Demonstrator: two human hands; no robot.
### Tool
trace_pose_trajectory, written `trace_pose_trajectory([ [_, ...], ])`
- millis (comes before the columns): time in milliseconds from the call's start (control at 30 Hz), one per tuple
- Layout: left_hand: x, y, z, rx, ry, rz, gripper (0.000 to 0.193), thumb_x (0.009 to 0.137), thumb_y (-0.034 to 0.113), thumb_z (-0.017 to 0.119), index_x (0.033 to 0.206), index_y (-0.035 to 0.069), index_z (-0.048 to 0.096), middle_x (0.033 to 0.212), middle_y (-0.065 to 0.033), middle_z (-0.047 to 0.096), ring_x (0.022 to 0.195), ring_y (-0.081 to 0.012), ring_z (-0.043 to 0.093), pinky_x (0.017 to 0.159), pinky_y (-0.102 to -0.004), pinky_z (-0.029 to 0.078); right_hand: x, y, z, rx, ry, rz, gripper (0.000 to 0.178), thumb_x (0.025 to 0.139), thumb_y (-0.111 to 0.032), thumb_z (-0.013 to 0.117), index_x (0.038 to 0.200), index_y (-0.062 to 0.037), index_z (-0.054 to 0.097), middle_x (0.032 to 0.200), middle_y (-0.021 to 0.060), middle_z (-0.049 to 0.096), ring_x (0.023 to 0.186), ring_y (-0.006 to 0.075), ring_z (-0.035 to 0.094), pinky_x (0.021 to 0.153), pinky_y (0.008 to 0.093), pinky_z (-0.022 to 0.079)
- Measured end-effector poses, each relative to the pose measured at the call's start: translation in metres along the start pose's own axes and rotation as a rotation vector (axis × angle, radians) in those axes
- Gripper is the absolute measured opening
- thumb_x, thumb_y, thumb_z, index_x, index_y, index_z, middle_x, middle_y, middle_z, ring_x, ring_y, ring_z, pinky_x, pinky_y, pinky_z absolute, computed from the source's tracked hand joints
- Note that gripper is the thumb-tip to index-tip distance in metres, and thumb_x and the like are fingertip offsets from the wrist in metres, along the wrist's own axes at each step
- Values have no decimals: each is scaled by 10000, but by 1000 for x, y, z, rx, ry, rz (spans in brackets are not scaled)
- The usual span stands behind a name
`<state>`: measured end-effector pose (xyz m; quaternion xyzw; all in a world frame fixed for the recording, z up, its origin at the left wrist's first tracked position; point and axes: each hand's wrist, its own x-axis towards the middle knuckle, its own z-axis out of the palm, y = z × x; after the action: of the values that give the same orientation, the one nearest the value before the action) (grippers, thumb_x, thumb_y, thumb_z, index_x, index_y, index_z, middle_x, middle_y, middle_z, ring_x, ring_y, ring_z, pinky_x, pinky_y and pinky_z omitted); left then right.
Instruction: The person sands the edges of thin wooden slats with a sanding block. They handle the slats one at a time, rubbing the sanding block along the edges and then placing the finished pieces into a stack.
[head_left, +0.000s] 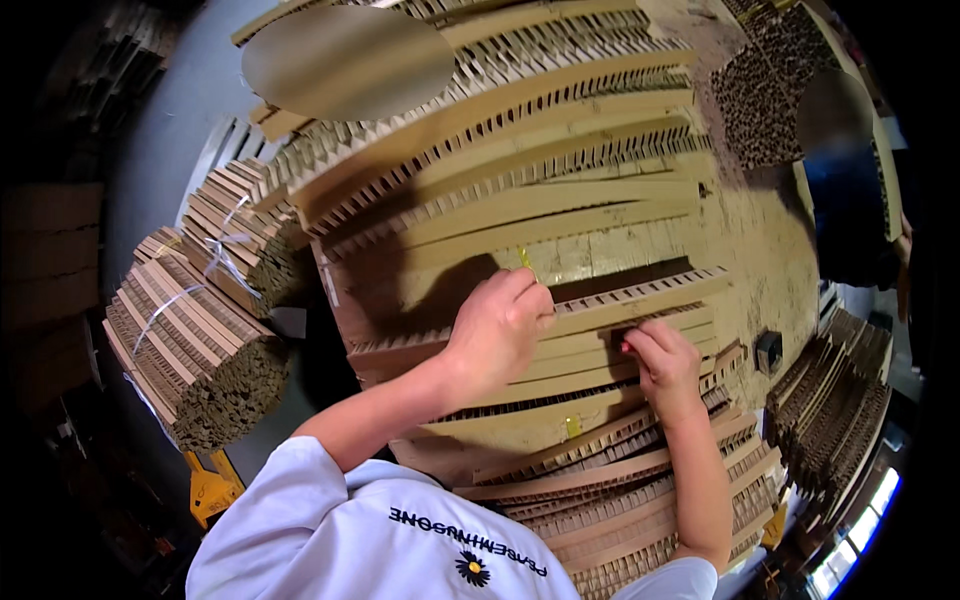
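My left hand [500, 325] is closed in a pinch over a long slotted cardboard strip [640, 291] on the worktable. A short, shiny yellow strip [526, 260] sticks up from its fingertips. Lower and to the right, my right hand [665, 365] is closed with its fingers pressed together. A small red object [627, 347] shows at those fingertips; the rest of it is hidden. Below the slotted strip lie plain cardboard strips [600, 367], side by side and close to the right fingertips.
More slotted cardboard strips [520, 180] cover the far side of the table, and others [600, 525] are heaped near my body. A second yellow piece [573, 426] lies nearby. Tied cardboard bundles [190, 340] stand at left. A small black block [768, 352] sits right; a person [850, 210] is beyond.
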<state>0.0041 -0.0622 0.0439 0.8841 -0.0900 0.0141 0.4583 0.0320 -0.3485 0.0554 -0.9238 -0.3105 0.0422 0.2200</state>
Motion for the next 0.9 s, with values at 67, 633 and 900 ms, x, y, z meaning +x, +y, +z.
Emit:
trace_pose_trajectory([
  [67,17,31,-35,147,78,93,120,816,16,696,840,43,582,883,-131,565,852,-343,596,732,-444,490,4,-2,5,18,96,-34,230,780,27,749,972,-99,728,940,58,704,815,286,698,675,375,553],
  [633,-12,4,10,25,-196,33,155,846,45,754,968,40,658,963,-145,607,919,-365,633,773,-475,531,2,6,5,-87,94,-54,271,779,11,653,971,-173,704,983,-34,696,808,221,689,644,360,578],
  [900,-38,-17,41,-35,-157,-184,140,882,51,748,986,41,654,987,-139,611,898,-372,637,762,-470,524,0,2,3,-55,43,-28,209,809,1,724,980,-119,721,992,25,716,862,274,716,693,364,581],
])
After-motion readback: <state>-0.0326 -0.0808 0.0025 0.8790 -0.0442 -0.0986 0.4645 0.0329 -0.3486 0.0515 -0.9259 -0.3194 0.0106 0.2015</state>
